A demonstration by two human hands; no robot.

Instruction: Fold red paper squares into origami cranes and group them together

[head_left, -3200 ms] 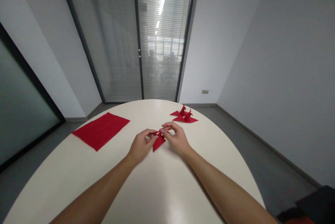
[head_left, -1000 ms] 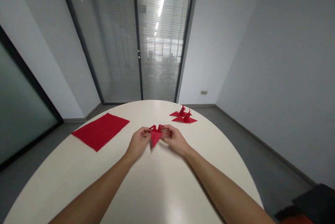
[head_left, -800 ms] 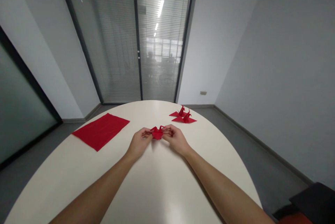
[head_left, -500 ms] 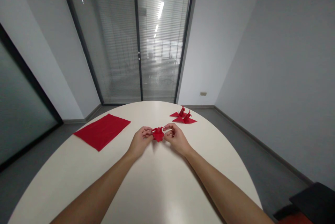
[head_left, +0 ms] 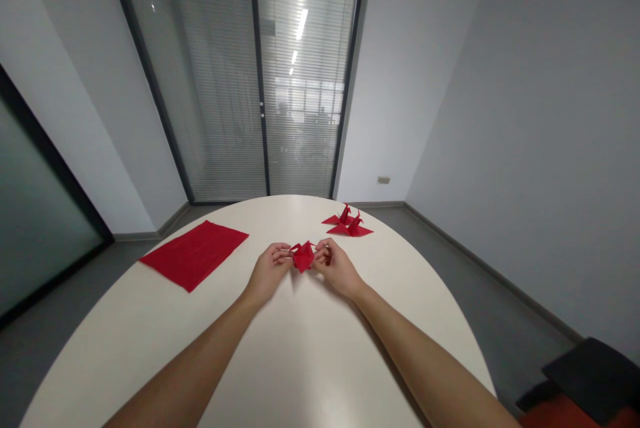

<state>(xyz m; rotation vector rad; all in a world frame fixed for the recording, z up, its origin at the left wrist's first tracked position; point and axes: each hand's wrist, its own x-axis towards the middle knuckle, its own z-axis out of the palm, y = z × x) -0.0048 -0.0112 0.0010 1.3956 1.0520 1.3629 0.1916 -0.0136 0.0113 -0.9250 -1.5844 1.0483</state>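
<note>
A small folded red paper figure is held just above the white round table, between both hands. My left hand pinches its left end with thumb and fingers closed. My right hand pinches its right end the same way. Parts of the paper are hidden behind my fingertips.
A stack of flat red paper sheets lies at the table's left. Two finished red paper cranes sit at the far right of the table. Glass doors with blinds stand beyond; a dark seat shows at the lower right corner.
The paper figure went from lying low with a long point toward me to being lifted and pulled into a more compact shape between both hands. The view shifted slightly.
</note>
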